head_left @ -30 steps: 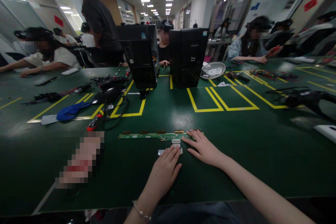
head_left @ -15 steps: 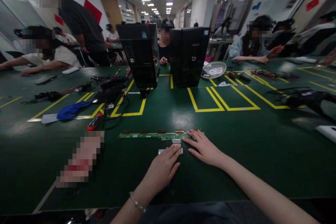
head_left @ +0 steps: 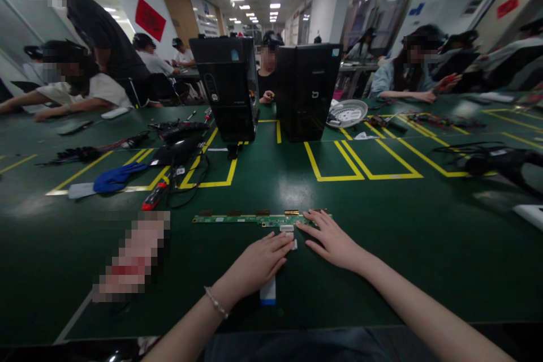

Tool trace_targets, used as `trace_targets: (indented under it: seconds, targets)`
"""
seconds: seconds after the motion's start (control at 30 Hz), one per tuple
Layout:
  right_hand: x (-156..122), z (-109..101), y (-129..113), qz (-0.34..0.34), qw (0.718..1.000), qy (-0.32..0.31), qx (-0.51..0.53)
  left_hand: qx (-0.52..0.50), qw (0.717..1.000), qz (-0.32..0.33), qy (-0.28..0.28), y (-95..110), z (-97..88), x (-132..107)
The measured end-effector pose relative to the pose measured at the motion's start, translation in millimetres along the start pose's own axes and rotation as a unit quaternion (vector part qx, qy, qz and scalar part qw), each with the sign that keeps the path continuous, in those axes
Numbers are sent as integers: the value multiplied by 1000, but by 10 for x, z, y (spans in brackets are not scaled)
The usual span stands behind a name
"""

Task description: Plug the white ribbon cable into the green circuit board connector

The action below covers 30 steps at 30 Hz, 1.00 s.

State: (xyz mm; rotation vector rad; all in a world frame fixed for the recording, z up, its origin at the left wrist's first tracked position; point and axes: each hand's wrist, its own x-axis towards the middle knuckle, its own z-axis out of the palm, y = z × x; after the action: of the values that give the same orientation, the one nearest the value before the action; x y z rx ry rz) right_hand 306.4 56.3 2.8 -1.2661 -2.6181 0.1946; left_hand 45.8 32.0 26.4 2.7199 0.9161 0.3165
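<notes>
Green circuit board point(head_left: 250, 219) under splayed, loose right hand point(head_left: 333, 240); palm-down left hand point(head_left: 261, 257) covers ribbon cable point(head_left: 267, 292), grip unclear; board runs left-right.

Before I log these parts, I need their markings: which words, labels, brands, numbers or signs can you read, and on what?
No word or number reads clearly.
Green circuit board: white labels, too small.
Right computer tower: light front logo and corner sticker, too blurred.
Left computer tower: faint lettering and blue sticker, unreadable.
Left red wall sign, right red wall sign: any writing unreadable.
</notes>
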Motion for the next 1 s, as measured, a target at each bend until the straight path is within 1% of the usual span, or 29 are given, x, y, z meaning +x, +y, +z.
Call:
trace_targets:
  seconds: [0.17,0.37,0.6,0.7,0.9,1.0]
  targets:
    - [-2,-4,-4,3,1000,1,1,12,1000,24,-10,-40,-10,-5]
    - [-4,-5,-2,-1,1000,2,2,24,1000,19,6,-24,36,-29]
    - [1,-8,3,-3,1000,-5,2,34,999,30,-7,-48,35,-34]
    - [-2,3,8,-4,1000,1,3,31,999,22,-8,-62,42,-35]
    - [-9,18,8,-6,1000,11,8,34,999,8,15,-30,96,-30]
    - [-8,11,5,-7,1000,10,8,37,999,7,18,-16,92,-22]
